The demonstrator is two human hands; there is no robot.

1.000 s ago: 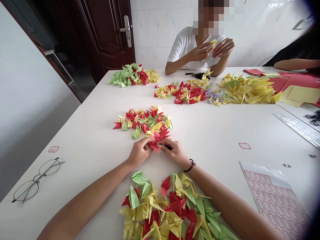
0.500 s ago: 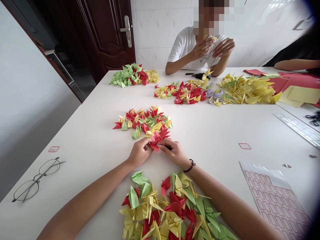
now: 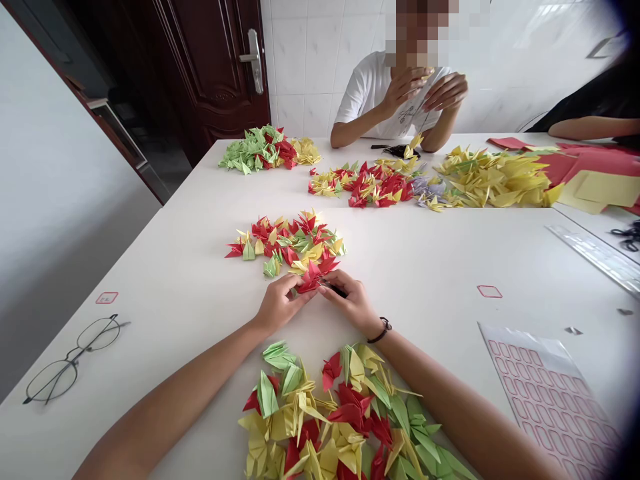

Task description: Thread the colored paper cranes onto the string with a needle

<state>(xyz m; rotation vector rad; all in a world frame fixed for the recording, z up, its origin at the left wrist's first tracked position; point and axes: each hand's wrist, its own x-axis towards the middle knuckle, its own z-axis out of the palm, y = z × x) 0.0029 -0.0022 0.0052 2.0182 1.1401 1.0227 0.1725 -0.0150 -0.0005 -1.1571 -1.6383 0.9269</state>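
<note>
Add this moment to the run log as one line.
left hand: holding red origami crane | right hand: on crane, gripping dark slim tool | nearby: mixed paper crane pile

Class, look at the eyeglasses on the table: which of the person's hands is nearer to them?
Left. The left hand is to the right of the eyeglasses; the right hand is farther away, beyond the left hand.

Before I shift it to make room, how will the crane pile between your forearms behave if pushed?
The paper cranes probably weigh little and should slide easily over the smooth table. They lie loose, so the pile would likely spread rather than move as one. Their thin wings look easy to bend.
</note>
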